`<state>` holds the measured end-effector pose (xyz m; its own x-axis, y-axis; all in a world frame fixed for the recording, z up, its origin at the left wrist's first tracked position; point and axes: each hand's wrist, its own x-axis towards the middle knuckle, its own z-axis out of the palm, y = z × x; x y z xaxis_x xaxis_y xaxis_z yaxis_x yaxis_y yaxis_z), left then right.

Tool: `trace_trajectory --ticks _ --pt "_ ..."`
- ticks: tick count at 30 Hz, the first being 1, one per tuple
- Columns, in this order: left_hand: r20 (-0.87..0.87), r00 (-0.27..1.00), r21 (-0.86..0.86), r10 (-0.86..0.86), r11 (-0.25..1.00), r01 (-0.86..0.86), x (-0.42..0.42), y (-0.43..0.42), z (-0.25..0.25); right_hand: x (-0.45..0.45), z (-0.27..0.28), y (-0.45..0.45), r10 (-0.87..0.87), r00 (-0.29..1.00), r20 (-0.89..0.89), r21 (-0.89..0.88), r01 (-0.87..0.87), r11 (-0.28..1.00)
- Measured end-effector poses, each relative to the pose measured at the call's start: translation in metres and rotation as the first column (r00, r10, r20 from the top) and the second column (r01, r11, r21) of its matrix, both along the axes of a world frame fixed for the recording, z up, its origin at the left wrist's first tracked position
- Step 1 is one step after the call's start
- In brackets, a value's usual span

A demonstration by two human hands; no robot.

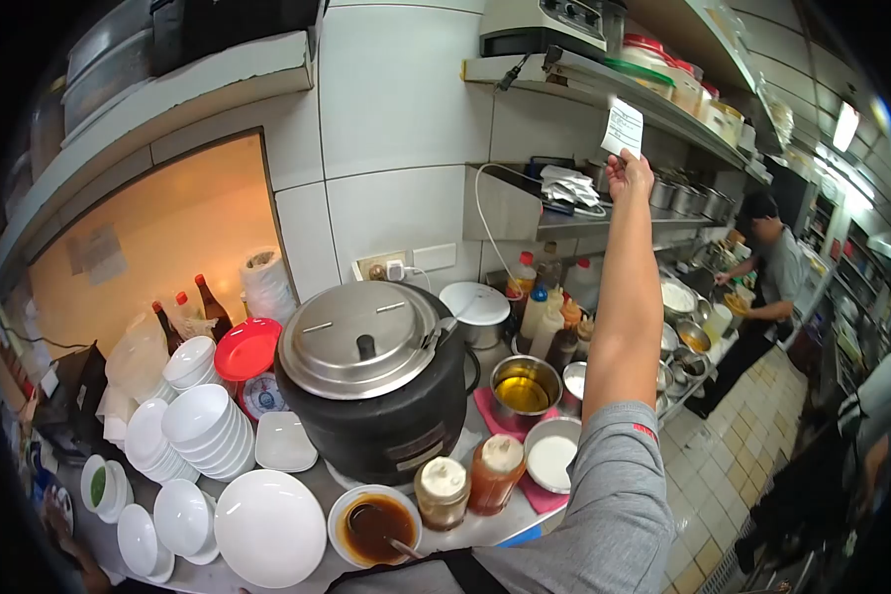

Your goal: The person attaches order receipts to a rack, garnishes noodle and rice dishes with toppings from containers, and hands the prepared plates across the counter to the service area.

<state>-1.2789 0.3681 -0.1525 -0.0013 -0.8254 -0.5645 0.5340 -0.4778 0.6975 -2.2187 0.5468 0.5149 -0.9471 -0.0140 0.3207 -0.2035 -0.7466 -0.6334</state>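
Currently, the right hand [631,174] is reaching up and out at the end of a raised bare arm, and it is gripping a printed paper slip [623,129] between thumb and curled fingers. The slip is standing nearly upright just above the fingertips, its lower edge pinched and its upper part sticking up free, tilting a little. Its printed side is facing the camera, though the words are showing too small to read. From this view the slip's top is overlapping the front edge of the upper shelf [510,71]; whether it is touching that edge, I cannot tell. To the left of the hand, a heap of white papers [570,185] is lying on the lower shelf [554,226], and a row of metal pots [683,198] is standing to its right. A grey sleeve [614,485] is covering the upper arm. Below and to the left, a black round cooker [371,436] is sitting on the counter under a metal lid [366,327]. At the far left edge a dim hand [57,515] is showing; I cannot tell whose it is or whether it is holding anything. Farther right, another person [774,267] is working beside the counter.
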Motion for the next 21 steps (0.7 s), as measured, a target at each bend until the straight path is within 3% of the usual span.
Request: trace_trajectory --ticks 2,5,11,12,14,15,17,18,19,20,21 --pt "0.021 1.0 -0.034 0.002 0.999 -0.001 -0.008 0.002 0.012 -0.018 0.011 -0.009 0.017 1.0 -0.012 0.004 -0.017 1.0" --pt "0.138 0.982 0.03 0.132 0.99 -0.137 -0.019 0.002 0.025 -0.041 0.024 -0.016 0.025 1.0 -0.012 0.092 -0.024 0.995" --pt "0.154 0.981 -0.019 0.12 0.993 -0.118 -0.025 0.003 0.036 -0.067 0.048 -0.018 0.082 0.99 -0.117 0.088 -0.072 0.993" --pt "0.133 0.984 -0.061 0.116 0.992 -0.108 -0.031 -0.001 0.041 -0.067 0.044 -0.013 0.074 0.988 -0.137 0.114 -0.058 0.992" --pt "0.058 0.991 -0.173 0.117 0.979 -0.105 -0.033 0.006 0.036 -0.06 0.019 0.003 0.251 0.921 -0.298 0.157 -0.212 0.965" --pt "-0.029 0.998 -0.296 0.056 0.953 -0.062 -0.053 0.011 0.052 -0.095 0.018 -0.002 0.371 0.916 -0.149 0.229 -0.333 0.915" --pt "-0.133 0.99 -0.473 -0.043 0.881 -0.025 -0.085 0.02 0.085 -0.091 0.002 -0.005 0.394 0.901 -0.181 0.291 -0.334 0.897" --pt "0.034 0.992 -0.315 0.12 0.943 -0.103 -0.059 0.026 0.046 -0.077 -0.004 -0.001 0.356 0.909 -0.217 0.302 -0.284 0.91" --pt "0.146 0.955 -0.181 0.258 0.956 -0.231 -0.071 0.035 0.056 -0.058 -0.009 0.001 0.286 0.923 -0.259 0.308 -0.202 0.93" --pt "0.265 0.927 -0.097 0.265 0.964 -0.248 -0.085 0.042 0.087 -0.033 -0.01 -0.019 0.222 0.926 -0.306 0.318 -0.12 0.941" --pt "0.275 0.924 -0.094 0.264 0.964 -0.248 -0.087 0.043 0.09 -0.003 -0.012 -0.035 0.14 0.923 -0.359 0.318 -0.02 0.948"
